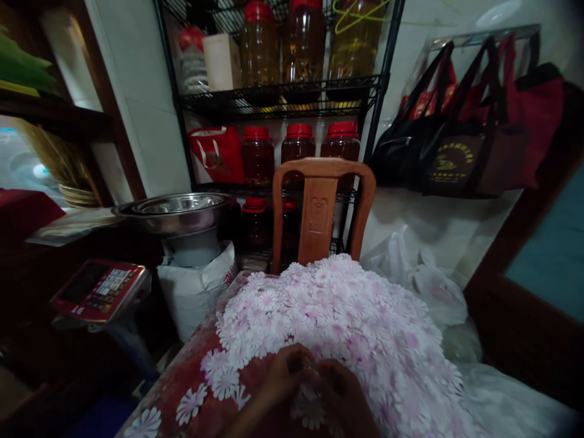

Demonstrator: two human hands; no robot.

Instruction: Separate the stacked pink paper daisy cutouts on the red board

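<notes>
Head view: the left hand [289, 366] and right hand [343, 388] curl inward, together; any grip cannot be determined. White flower pieces [347, 304] heap from their 10 through 4 o'clock. Bare red tabletop [191, 365] lies toward 9, edge beyond; chair [317, 207], 12.

No wording could be read with certainty. The dark brown tote bag [490, 152] bore an arc of yellow Chinese-style characters over a yellow emblem, with smaller lines beneath, all too small to make out. Red characters [229, 277] stood on the side of the white sack [191, 304], partly lost in its folds. On the red weighing-scale console [98, 289], the markings on the keypad [111, 287] were blurred.
</notes>
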